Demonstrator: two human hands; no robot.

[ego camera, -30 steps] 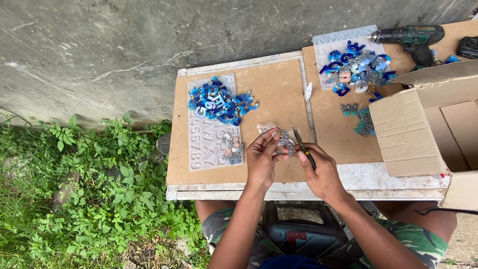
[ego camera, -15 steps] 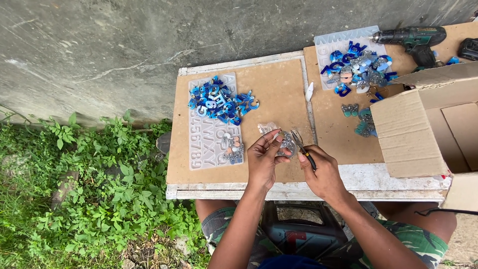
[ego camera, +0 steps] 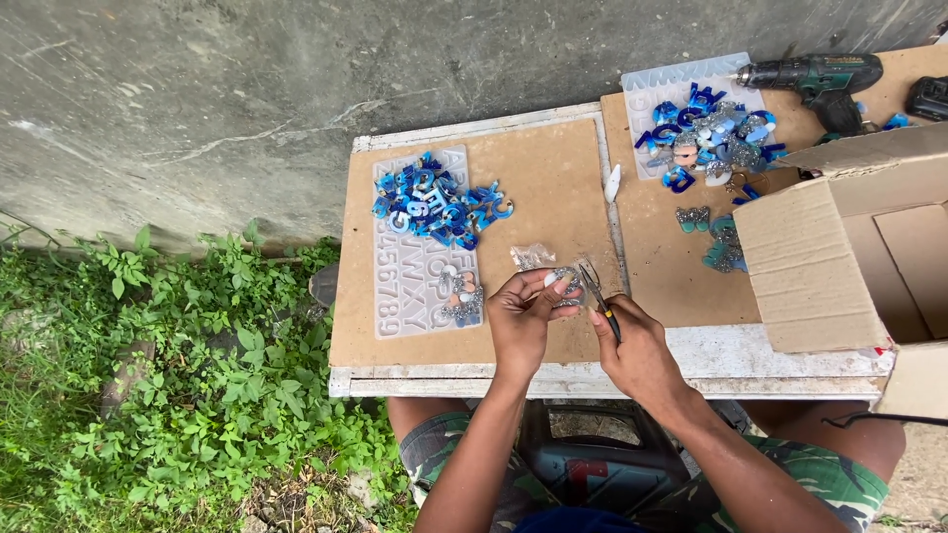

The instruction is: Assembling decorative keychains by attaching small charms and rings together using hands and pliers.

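A: What takes up most of the view?
B: The tabletop (ego camera: 553,168), a brown board with a worn white edge. The open cardboard box (ego camera: 849,257) at its right end is cut off by the frame, and its inside shows nothing clear.

A: And on the board?
B: A clear letter mould (ego camera: 420,301) lies flat at the left, with a heap of blue letters (ego camera: 434,202) on its upper part. A second heap of blue and glittery pieces (ego camera: 711,133) sits far right, beside a dark green cordless drill (ego camera: 815,79) whose rear end is partly hidden by the box flap.

A: The person's hands?
B: The left hand (ego camera: 523,316) has its fingers pinched closed around a small glittery piece (ego camera: 565,281), held just above the board's near edge. The piece is too small and too covered to tell its shape.

A: The other one?
B: The right hand (ego camera: 637,350) is wrapped around small pliers (ego camera: 597,294), whose tips meet the glittery piece. Whether the tips actually bite it cannot be told.

A: Anything tinier?
B: A small clear bag (ego camera: 531,257) lies just beyond the fingers, its contents blurred.
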